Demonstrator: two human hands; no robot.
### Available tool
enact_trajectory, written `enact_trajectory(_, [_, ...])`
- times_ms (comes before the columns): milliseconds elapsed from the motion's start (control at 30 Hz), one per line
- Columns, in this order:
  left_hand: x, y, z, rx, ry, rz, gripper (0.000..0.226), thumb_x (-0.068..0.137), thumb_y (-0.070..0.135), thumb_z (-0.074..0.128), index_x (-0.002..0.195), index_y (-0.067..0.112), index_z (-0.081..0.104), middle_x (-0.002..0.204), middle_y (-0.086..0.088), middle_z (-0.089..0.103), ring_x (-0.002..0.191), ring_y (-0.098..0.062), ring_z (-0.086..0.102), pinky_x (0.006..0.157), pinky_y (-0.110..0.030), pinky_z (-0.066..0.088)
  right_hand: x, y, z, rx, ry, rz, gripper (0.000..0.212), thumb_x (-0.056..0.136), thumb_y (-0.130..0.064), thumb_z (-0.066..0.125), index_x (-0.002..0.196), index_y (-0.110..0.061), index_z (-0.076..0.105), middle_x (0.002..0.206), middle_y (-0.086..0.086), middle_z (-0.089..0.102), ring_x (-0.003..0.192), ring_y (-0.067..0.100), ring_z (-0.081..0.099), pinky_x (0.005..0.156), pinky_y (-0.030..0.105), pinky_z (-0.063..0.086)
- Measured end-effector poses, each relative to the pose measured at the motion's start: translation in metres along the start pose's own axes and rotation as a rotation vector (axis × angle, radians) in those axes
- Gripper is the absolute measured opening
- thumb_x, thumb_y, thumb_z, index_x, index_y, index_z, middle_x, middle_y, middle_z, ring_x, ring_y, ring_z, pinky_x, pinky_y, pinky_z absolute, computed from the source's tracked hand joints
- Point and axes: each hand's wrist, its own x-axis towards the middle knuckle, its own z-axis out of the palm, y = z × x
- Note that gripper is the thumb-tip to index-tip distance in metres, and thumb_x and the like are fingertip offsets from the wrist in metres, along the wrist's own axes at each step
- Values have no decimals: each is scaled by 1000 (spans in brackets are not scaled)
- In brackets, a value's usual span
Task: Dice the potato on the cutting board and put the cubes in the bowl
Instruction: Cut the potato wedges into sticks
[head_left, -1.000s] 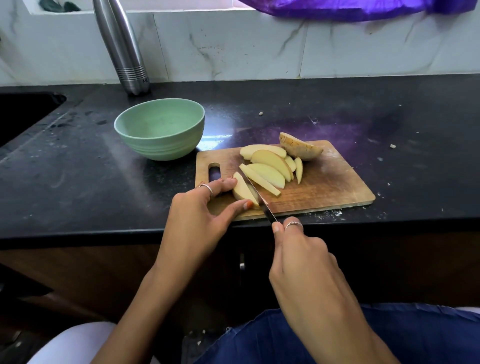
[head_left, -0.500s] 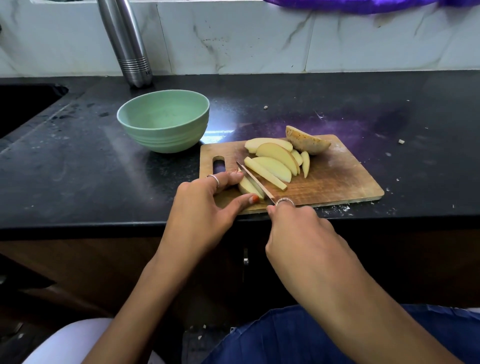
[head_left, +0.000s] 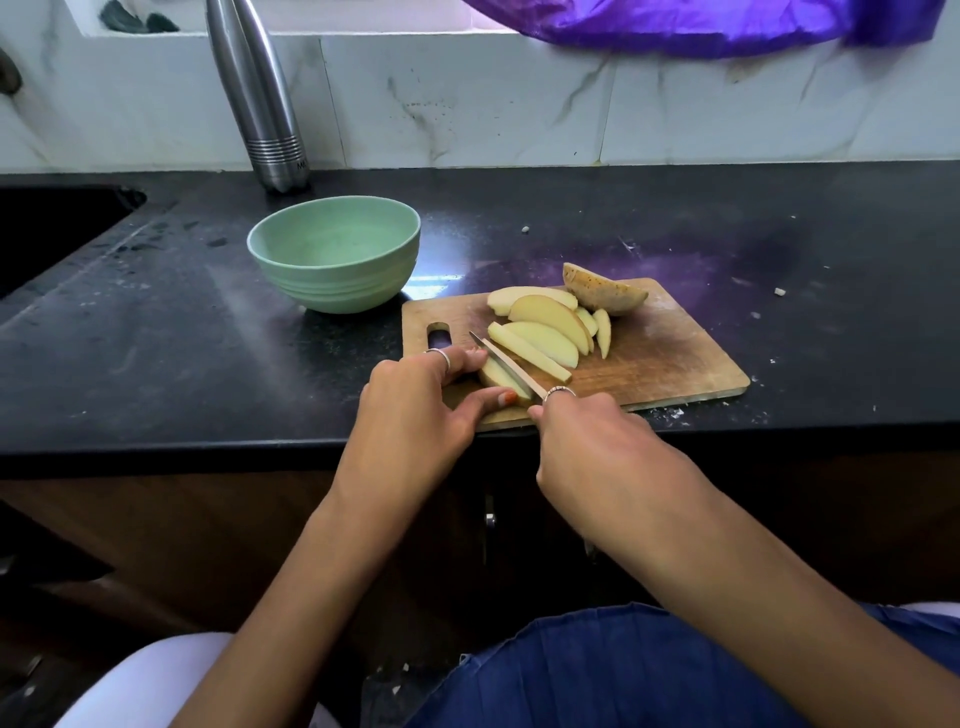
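Hands — left (head_left: 415, 410) pinching potato slice (head_left: 496, 378), right (head_left: 597, 452) (ringed) gripping knife (head_left: 506, 365)

Bare counter (head_left: 571, 218) lies open between cutting board (head_left: 675, 364) and bowl (head_left: 332, 254); a steel bottle (head_left: 260, 104) stands behind the bowl.

1. Daylight from beyond the hands; white glare patch on countertop (head_left: 436, 280) beside the green bowl (head_left: 335, 254).
2. Cabinets below the hands dim.
3. Wide-angle bending at edges; steel bottle (head_left: 260, 98) leans.
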Motion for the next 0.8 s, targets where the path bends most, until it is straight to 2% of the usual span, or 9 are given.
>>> enact_trajectory(67, [1,-1,1,-10,-6,-9,44,71,34,80,111,17,70,107,2,71,108,-19,62,98,-40,47,2,0,1,-11,-10,12,47,94,-17,50,138,-15,34,111,9,47,89,24,46,74,34,43])
enact_trajectory(167, [0,-3,2,-15,0,1,43,72,33,79,111,18,70,107,1,71,107,-21,63,97,-41,47,7,1,1,2,-32,37,43,95,-23,48,136,-14,36,84,4,35,83,23,42,74,34,44])
enact_trajectory(233, [-1,-2,1,-5,-1,5,42,73,33,78,111,17,70,107,2,71,106,-18,63,97,-38,47,7,0,2,-13,-13,33,38,96,-22,47,132,-12,39,79,2,31,82,23,42,72,33,42])
enact_trajectory(400, [-2,1,0,20,-8,4,41,74,33,77,111,17,70,108,3,70,106,-21,63,96,-39,47,-10,-1,7,-84,140,-60,31,97,-14,43,126,-7,36,111,8,55,98,27,56,64,34,37])
enact_trajectory(467, [-1,0,-1,13,-16,-1,42,74,33,78,111,16,70,109,3,70,107,-21,62,96,-40,47,-9,3,6,-120,163,-105,28,97,-14,43,124,-8,38,106,7,55,99,27,57,65,34,38])
enact_trajectory(567, [1,0,0,7,-31,-11,45,73,35,78,112,15,69,110,1,69,109,-23,61,97,-41,47,-1,11,-4,-42,38,-112,19,98,-21,41,115,-11,46,80,0,42,80,20,52,65,31,41])
enact_trajectory(667, [2,-2,1,8,-32,-15,46,73,37,77,113,16,68,110,1,70,109,-25,60,97,-42,46,-1,19,-12,41,-105,-93,8,99,-26,41,98,-18,43,76,-1,37,63,11,44,50,23,32])
enact_trajectory(733, [2,-3,2,12,-29,-8,45,73,37,77,112,16,69,109,2,70,108,-23,61,96,-41,47,-4,20,-12,50,-126,-62,7,99,-26,42,95,-20,40,75,-1,35,62,11,43,49,22,32])
enact_trajectory(800, [2,-3,1,5,-28,1,43,72,36,78,109,15,70,108,2,70,106,-22,63,96,-40,47,0,15,-11,26,-93,-30,9,98,-24,44,104,-18,48,76,0,35,73,17,50,63,28,45])
